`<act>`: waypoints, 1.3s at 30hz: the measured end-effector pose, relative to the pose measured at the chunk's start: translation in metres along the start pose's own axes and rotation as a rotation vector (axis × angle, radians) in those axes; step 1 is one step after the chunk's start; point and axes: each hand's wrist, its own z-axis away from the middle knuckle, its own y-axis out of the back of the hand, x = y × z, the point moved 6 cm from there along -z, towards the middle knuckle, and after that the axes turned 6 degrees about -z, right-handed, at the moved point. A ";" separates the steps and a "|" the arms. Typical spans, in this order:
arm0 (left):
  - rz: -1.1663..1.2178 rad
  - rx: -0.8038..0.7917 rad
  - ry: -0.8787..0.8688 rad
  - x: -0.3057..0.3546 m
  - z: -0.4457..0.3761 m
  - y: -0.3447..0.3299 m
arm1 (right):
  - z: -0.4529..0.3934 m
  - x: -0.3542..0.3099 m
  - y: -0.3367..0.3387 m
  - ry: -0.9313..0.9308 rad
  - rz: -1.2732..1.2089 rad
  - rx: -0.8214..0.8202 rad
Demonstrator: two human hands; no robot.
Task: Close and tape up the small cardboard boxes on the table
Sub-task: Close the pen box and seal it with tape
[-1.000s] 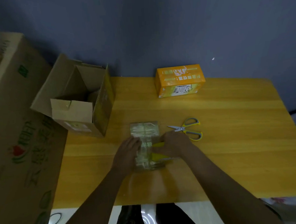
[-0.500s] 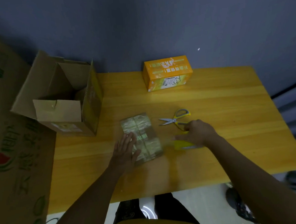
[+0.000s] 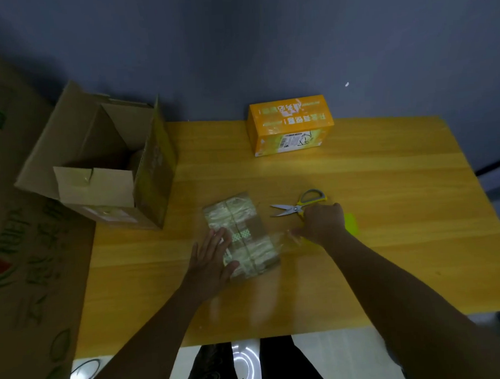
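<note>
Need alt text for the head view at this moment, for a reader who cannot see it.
A person's left hand presses flat on a small tape-covered cardboard box on a yellow wooden table, while the right hand pulls clear tape sideways from it beside scissors. An orange box stands behind, an open carton at left.

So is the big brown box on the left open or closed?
Open. The big brown box has its top flaps standing up and spread out, and you can see down into its dark inside.
</note>
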 end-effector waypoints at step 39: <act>0.618 0.174 0.125 0.014 0.010 0.067 | 0.068 -0.058 0.036 0.287 -0.318 0.014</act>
